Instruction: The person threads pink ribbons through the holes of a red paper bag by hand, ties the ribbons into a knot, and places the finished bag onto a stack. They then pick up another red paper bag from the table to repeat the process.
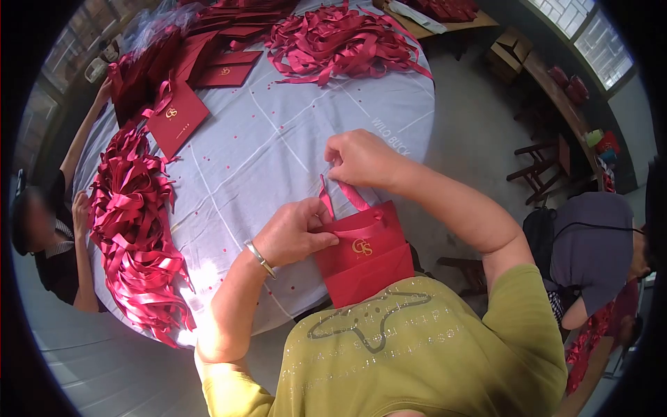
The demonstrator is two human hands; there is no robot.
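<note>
A small red paper gift bag (363, 258) with a gold logo leans against my chest at the table's near edge. My left hand (300, 231) is closed on its upper left edge, thumb across the front and fingers at the rim. Above the bag, my right hand (363, 158) pinches a red ribbon (353, 196) that rises from the bag's opening. Another stretch of that ribbon stands up beside my left fingers. The ribbon's tip is mostly hidden in my right fingertips.
Loose red ribbons (340, 43) are heaped at the table's far side, and another ribbon pile (132, 229) runs along the left. Finished-looking red bags (177, 119) stack at the back left. One person (52, 236) sits left; another (590, 243) is at right near a wooden stool (542, 167).
</note>
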